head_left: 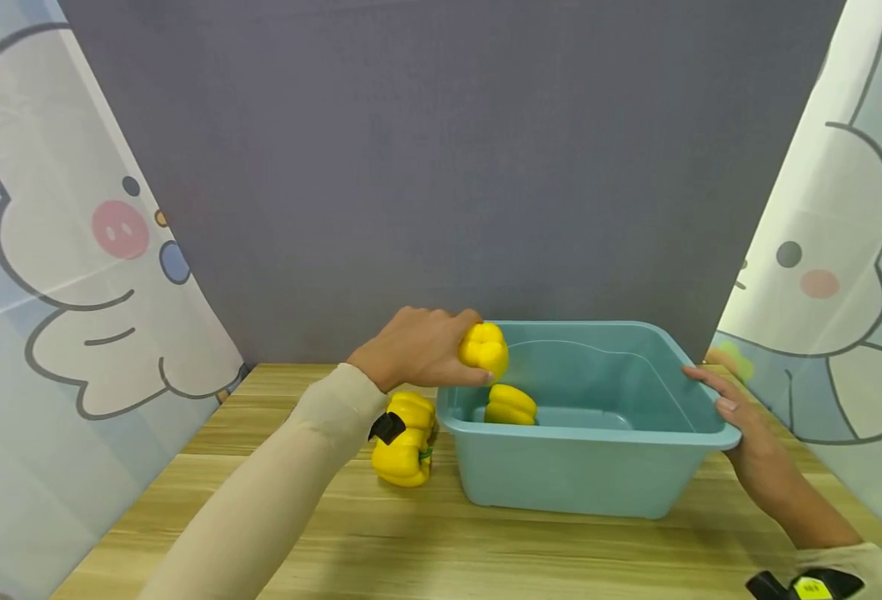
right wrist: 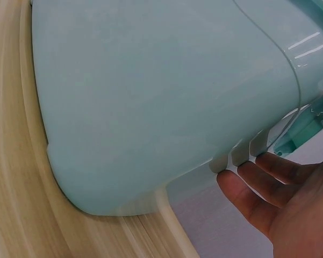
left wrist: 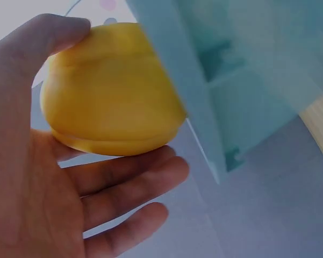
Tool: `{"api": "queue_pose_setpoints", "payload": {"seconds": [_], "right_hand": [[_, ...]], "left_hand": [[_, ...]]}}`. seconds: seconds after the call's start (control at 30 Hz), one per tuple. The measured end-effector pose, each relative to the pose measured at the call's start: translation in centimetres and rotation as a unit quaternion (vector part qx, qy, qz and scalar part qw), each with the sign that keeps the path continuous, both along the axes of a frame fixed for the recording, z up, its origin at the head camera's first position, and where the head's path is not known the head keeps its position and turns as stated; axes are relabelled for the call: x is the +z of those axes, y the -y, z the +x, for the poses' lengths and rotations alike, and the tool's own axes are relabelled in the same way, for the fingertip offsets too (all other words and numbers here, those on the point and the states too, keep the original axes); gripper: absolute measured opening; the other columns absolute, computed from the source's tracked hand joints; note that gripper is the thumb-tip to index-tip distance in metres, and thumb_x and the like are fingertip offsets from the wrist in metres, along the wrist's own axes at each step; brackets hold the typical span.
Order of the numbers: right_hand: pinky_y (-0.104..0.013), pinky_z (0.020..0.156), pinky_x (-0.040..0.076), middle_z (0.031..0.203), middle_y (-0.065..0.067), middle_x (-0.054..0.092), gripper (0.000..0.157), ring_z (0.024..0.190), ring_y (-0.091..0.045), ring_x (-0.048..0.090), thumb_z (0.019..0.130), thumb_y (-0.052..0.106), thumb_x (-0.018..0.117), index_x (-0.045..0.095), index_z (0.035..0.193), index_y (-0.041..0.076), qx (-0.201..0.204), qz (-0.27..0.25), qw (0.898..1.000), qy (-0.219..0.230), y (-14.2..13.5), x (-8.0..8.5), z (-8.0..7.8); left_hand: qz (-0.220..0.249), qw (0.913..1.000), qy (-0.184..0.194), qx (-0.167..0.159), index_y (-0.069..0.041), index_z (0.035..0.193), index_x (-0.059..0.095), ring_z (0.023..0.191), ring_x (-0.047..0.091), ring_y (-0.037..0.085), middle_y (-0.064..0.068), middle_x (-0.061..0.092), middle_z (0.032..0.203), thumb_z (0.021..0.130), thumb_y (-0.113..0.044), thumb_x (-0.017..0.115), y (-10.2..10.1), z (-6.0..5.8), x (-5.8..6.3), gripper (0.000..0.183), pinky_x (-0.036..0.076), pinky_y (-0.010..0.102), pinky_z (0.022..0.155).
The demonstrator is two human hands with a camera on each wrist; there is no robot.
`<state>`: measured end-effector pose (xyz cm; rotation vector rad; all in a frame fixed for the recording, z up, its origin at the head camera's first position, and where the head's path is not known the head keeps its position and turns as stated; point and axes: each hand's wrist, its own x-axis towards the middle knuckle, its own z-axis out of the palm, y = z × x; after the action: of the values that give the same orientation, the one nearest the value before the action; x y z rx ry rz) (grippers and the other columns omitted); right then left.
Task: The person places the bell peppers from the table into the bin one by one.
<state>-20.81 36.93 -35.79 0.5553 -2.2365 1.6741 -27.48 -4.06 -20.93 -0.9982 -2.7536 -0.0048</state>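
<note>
My left hand (head_left: 426, 346) grips a yellow bell pepper (head_left: 484, 350) above the left rim of a blue-green plastic tub (head_left: 561, 475). In the left wrist view, thumb and fingers lie on opposite sides of that pepper (left wrist: 113, 91), beside the tub's rim. Inside the tub, a second yellow pepper (head_left: 510, 406) lies at the left end. More yellow peppers (head_left: 401, 462) sit on the table just left of the tub, partly hidden behind my left wrist. My right hand (head_left: 759, 454) holds the tub's right rim, its fingertips against the outer wall in the right wrist view.
A light wood-grain table (head_left: 381, 550) carries the tub and peppers. Behind it stands a dark grey panel (head_left: 441, 167). Curtains with cartoon animals (head_left: 58, 208) hang at both sides.
</note>
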Motion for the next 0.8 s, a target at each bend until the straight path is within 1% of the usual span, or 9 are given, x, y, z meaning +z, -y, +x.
{"api": "queue_pose_setpoints", "payload": {"seconds": [0.1,0.2,0.33,0.43,0.63,0.8], "right_hand": [[-0.026,0.077,0.045,0.144,0.004,0.036,0.051,0.110,-0.010,0.051,0.107,0.025,0.020,0.034,0.155,0.016,0.002,-0.002,1.000,-0.001,0.0,-0.1,0.0],[-0.025,0.077,0.044,0.144,0.004,0.037,0.050,0.110,-0.010,0.050,0.107,0.023,0.020,0.036,0.155,0.017,0.010,-0.016,1.000,-0.005,-0.1,-0.2,-0.1],[-0.025,0.077,0.043,0.144,0.004,0.036,0.050,0.110,-0.010,0.049,0.107,0.021,0.021,0.038,0.154,0.018,0.022,-0.030,0.999,-0.010,0.0,-0.2,-0.2],[-0.025,0.077,0.042,0.143,0.003,0.036,0.050,0.109,-0.011,0.049,0.107,0.022,0.021,0.038,0.153,0.018,0.019,-0.034,0.999,-0.008,0.1,-0.2,-0.3],[-0.025,0.077,0.043,0.142,0.003,0.038,0.050,0.109,-0.010,0.050,0.106,0.023,0.022,0.040,0.153,0.018,0.008,-0.036,0.999,-0.005,0.1,0.0,-0.1],[-0.025,0.077,0.043,0.141,0.003,0.039,0.050,0.108,-0.010,0.051,0.107,0.023,0.022,0.040,0.153,0.018,0.008,-0.034,0.999,-0.006,0.1,0.0,-0.1]], "left_hand": [[-0.009,0.9995,0.030,-0.001,-0.025,0.126,0.054,0.065,0.056,0.012,-0.010,0.061,0.077,0.082,-0.070,0.060,-0.5,0.0,0.4,0.063,0.045,0.031,0.058],[-0.015,0.9985,0.053,-0.006,-0.026,0.127,0.054,0.068,0.057,0.012,-0.011,0.062,0.080,0.083,-0.071,0.059,-1.1,0.0,0.8,0.064,0.046,0.032,0.061],[-0.015,0.9951,0.097,-0.013,-0.027,0.129,0.053,0.074,0.058,0.011,-0.012,0.062,0.087,0.083,-0.071,0.059,-1.7,-0.1,1.3,0.064,0.047,0.033,0.065],[-0.014,0.9916,0.127,-0.018,-0.027,0.127,0.054,0.079,0.059,0.012,-0.013,0.063,0.092,0.083,-0.070,0.061,-2.2,-0.2,1.7,0.062,0.048,0.033,0.068],[-0.012,0.9889,0.146,-0.027,-0.029,0.121,0.055,0.081,0.058,0.012,-0.012,0.063,0.092,0.083,-0.068,0.062,-3.1,-0.6,2.3,0.055,0.047,0.034,0.070],[0.000,0.9856,0.168,-0.022,-0.031,0.116,0.055,0.082,0.059,0.013,-0.012,0.064,0.092,0.081,-0.069,0.063,-3.7,-1.0,2.3,0.052,0.048,0.034,0.071]]}}
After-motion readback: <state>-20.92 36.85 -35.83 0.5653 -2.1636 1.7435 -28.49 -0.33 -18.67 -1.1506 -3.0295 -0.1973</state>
